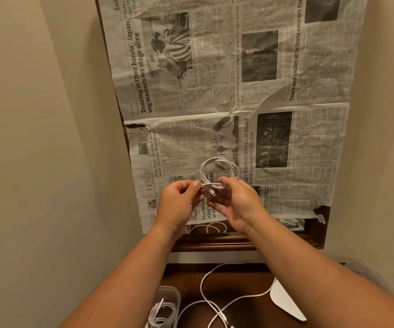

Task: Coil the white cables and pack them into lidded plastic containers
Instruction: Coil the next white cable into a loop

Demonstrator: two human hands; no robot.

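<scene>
Both hands are raised over the bench (214,242), close together, with a white coil (219,168) held between them. The left hand (179,200) has its fingers curled and pinches the gathered strands at the coil's near side with thumb and fingertips. The right hand (238,204) is just beside it, its fingers bent round the same bundle from the other side. A short cable end with a plug hangs down between the two hands. The loops of the coil stand out beyond the fingertips, away from the person, over the newspaper (214,91) that covers the bench top.

Under the hands, at the newspaper's near edge, another white cable (211,227) lies in loops on the bare wood. Nearer the person, below the left forearm, an open clear container (165,290) holds a wound cable. Between the forearms a loose cable (214,301) trails across a dark brown surface. Under the right forearm lies a flat white piece (283,301); whether it is a lid I cannot tell.
</scene>
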